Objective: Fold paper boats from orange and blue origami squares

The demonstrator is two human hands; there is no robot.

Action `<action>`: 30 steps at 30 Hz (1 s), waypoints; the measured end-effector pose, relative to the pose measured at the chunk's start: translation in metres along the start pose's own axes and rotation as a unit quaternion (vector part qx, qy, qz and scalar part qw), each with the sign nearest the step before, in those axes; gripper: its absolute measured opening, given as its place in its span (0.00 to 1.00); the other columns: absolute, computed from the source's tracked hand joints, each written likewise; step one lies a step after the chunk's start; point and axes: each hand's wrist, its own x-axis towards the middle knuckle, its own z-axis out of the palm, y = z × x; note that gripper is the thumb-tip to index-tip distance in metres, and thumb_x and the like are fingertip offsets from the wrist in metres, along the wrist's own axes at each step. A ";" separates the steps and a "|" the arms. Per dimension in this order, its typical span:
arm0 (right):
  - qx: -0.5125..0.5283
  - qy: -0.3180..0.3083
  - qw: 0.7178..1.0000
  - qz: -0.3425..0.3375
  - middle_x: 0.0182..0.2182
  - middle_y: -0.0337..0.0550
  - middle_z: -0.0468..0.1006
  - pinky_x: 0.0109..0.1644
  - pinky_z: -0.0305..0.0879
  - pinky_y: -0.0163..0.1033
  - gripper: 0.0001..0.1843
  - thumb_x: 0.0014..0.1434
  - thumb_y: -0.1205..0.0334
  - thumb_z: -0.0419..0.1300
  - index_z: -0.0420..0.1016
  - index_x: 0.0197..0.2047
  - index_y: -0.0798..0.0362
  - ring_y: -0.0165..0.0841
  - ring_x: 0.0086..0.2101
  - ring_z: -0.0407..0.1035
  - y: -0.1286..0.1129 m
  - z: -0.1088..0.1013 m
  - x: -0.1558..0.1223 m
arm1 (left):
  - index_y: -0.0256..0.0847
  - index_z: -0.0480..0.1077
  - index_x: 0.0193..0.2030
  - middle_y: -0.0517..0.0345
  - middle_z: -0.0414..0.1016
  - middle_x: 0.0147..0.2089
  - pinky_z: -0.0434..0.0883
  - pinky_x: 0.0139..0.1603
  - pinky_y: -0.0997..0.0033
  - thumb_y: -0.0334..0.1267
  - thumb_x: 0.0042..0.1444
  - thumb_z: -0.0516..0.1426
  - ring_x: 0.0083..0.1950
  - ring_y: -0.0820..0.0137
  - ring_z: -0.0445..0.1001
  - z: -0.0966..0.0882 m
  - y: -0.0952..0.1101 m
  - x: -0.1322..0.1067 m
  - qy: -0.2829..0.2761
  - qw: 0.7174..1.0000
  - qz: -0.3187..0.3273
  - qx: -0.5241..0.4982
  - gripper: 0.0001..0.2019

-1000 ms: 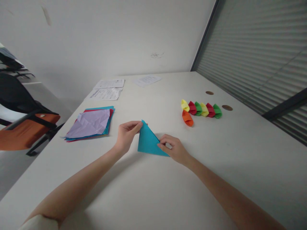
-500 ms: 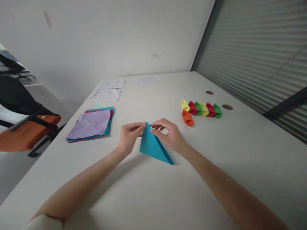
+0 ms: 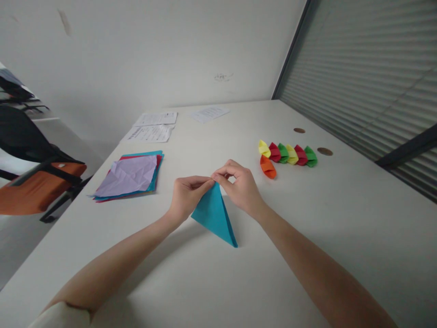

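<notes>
A blue sheet of origami paper (image 3: 215, 214), folded into a triangle with layers along its right edge, hangs point-up between my hands over the white table (image 3: 191, 291). My left hand (image 3: 190, 193) pinches it near the top corner from the left side. At that same tip, the thumb and forefinger of my right hand (image 3: 239, 184) are pressed together on the paper. The fingertips of both hands almost meet there and cover the very tip. The lower corner of the triangle points toward me.
On the left lies a stack of coloured paper (image 3: 131, 175) with a creased purple sheet on top. To the right sit several small folded paper pieces (image 3: 292, 156) in a row, an orange folded piece (image 3: 268, 167) just in front. Printed sheets (image 3: 150, 133) lie farther back.
My right hand has closed in a pinch on the top corner beside my left fingers. The blue paper has turned, its lower right corner swinging left and toward me.
</notes>
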 end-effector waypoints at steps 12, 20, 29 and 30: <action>0.130 -0.026 0.988 0.074 0.30 0.40 0.78 0.38 0.67 0.37 0.07 0.54 0.58 0.64 0.76 0.32 0.53 0.31 0.33 0.72 0.010 0.004 0.000 | 0.38 0.81 0.28 0.52 0.82 0.30 0.73 0.31 0.70 0.46 0.44 0.68 0.29 0.67 0.76 -0.001 0.000 0.001 0.016 1.000 0.015 -0.006 0.12; 0.130 -0.005 0.990 0.052 0.29 0.39 0.77 0.38 0.66 0.37 0.06 0.55 0.60 0.63 0.75 0.29 0.52 0.31 0.33 0.71 0.011 0.005 0.000 | 0.38 0.80 0.30 0.53 0.81 0.31 0.71 0.32 0.71 0.45 0.46 0.68 0.29 0.69 0.75 -0.002 0.000 0.003 -0.024 0.999 0.004 -0.035 0.12; 0.187 0.015 0.976 0.113 0.28 0.40 0.78 0.39 0.67 0.38 0.14 0.54 0.50 0.64 0.76 0.29 0.52 0.32 0.33 0.71 0.014 0.009 0.000 | 0.38 0.79 0.25 0.54 0.79 0.27 0.67 0.28 0.72 0.44 0.44 0.68 0.27 0.70 0.72 -0.003 -0.002 0.005 0.023 1.000 0.015 -0.013 0.10; 0.183 0.009 0.977 0.112 0.28 0.40 0.78 0.39 0.67 0.38 0.13 0.53 0.51 0.65 0.77 0.29 0.52 0.32 0.33 0.71 0.014 0.008 0.000 | 0.38 0.79 0.25 0.54 0.79 0.27 0.66 0.28 0.72 0.44 0.45 0.68 0.27 0.70 0.72 -0.003 -0.003 0.005 0.019 1.000 0.014 -0.009 0.10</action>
